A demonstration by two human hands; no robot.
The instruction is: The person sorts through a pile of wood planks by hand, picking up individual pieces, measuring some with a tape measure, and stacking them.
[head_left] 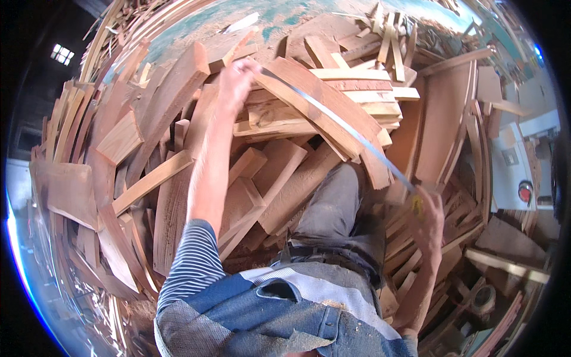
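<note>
A tape measure (417,205) with a dark and yellow case sits in my right hand (430,223), whose fingers are closed round it. Its pale metal blade (342,122) is pulled out across a reddish-brown board (324,95) lying at a slant on the wood pile. At the board's far left end my left hand (238,77) is closed, pinching the end of the blade. Both hands are slightly blurred. Under the board lies a stack of lighter sawn pieces (285,116).
Sawn offcuts crowd around my legs, with long boards (172,89) leaning on the left. A wide brown panel (443,119) stands on the right. Behind it is a white machine cabinet (513,160) with a red knob (525,191). A sawdust-strewn green floor (285,21) shows at the far side.
</note>
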